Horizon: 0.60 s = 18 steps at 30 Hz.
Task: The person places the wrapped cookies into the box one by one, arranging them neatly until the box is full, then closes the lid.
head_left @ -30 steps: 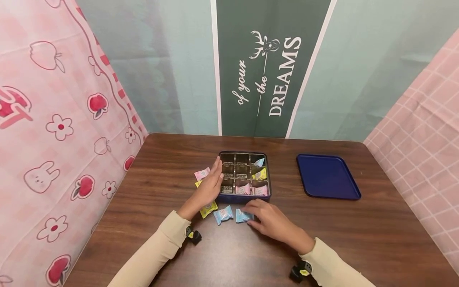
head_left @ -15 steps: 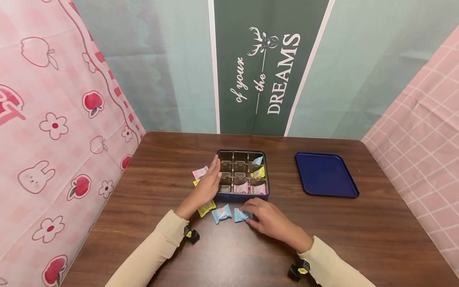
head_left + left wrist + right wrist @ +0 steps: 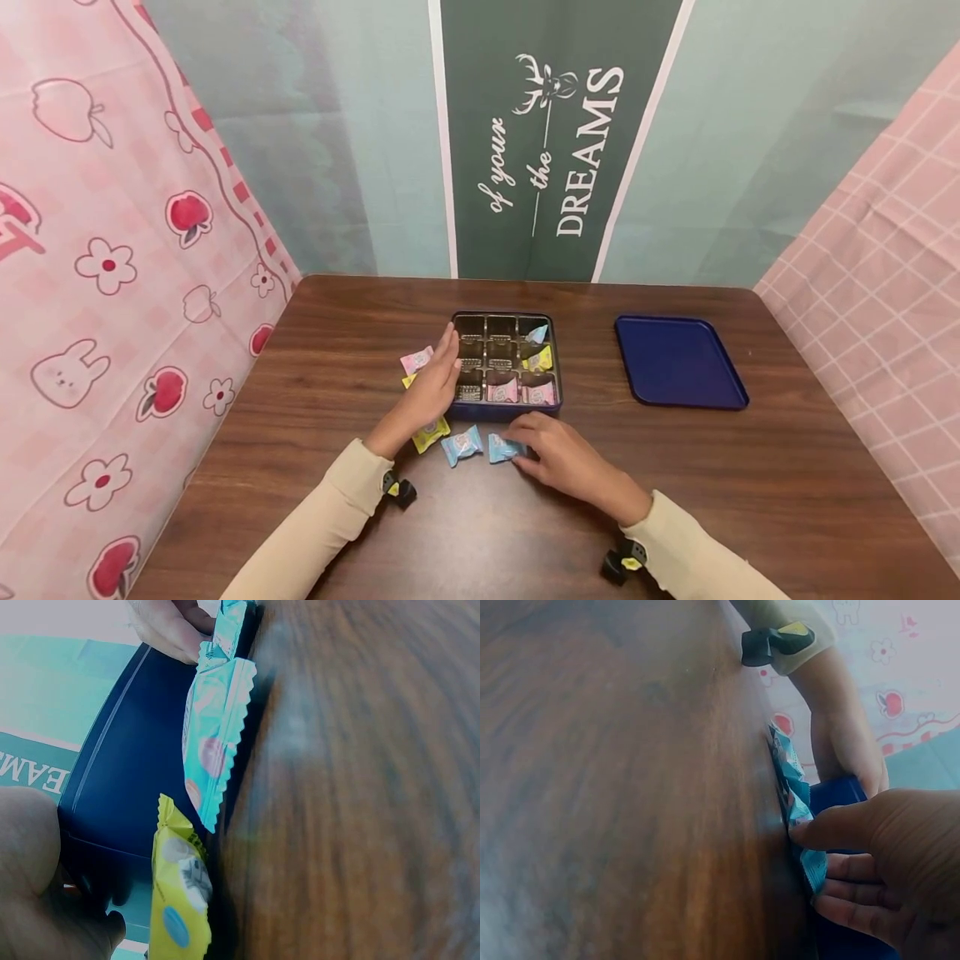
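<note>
A dark blue box [image 3: 501,410] with a divided insert stands mid-table. Along its left side my left hand [image 3: 427,393] rests with fingers straight. My right hand [image 3: 561,454] is at the box's front, pinching a blue wrapped candy [image 3: 501,448] between thumb and fingers; in the right wrist view the thumb lies on the wrapper [image 3: 814,866]. Left of that candy lies another blue candy [image 3: 462,446], then a yellow candy [image 3: 431,434]. A pink candy [image 3: 416,360] and part of another yellow one show beyond my left hand. Inside, pink candies [image 3: 502,391] fill two front compartments.
The right column of the box also holds a yellow candy [image 3: 537,359] and, behind it, a blue one [image 3: 537,335]. To the right, a flat blue lid [image 3: 681,362] lies on the wooden table [image 3: 810,467]. Printed cloths hang around the table.
The head view has shifted slightly, so everything sits a little further left and up. Both hands keep their places, the right one still on the blue candy.
</note>
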Tool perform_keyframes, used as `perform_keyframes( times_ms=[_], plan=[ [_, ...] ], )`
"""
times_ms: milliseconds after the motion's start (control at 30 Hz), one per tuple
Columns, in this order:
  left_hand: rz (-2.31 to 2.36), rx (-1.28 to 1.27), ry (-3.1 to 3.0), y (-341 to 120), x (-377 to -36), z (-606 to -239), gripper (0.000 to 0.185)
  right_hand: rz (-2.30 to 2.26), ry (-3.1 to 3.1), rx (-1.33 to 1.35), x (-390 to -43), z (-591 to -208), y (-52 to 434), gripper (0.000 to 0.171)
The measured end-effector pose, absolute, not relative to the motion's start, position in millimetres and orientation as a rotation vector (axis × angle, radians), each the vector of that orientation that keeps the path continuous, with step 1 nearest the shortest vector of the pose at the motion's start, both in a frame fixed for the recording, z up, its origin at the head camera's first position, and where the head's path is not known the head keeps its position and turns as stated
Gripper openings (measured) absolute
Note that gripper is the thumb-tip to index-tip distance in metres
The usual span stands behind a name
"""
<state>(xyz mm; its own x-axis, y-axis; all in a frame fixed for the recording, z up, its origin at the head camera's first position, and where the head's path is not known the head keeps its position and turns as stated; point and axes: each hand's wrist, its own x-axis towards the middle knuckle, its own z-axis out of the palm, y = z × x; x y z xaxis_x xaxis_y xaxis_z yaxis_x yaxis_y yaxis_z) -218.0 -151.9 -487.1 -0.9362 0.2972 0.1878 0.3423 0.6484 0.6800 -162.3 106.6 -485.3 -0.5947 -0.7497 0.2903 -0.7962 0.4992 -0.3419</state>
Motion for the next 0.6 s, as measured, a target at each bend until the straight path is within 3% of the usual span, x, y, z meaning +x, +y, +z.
perform_keyframes(
  times_ms=[600],
  plan=[
    [-1.173, -0.550, -2.785, -151.6, -216.9, -486.4, 0.052, 0.713, -2.601, 1.402, -163.4, -485.0, 107.2, 0.032]
  ],
)
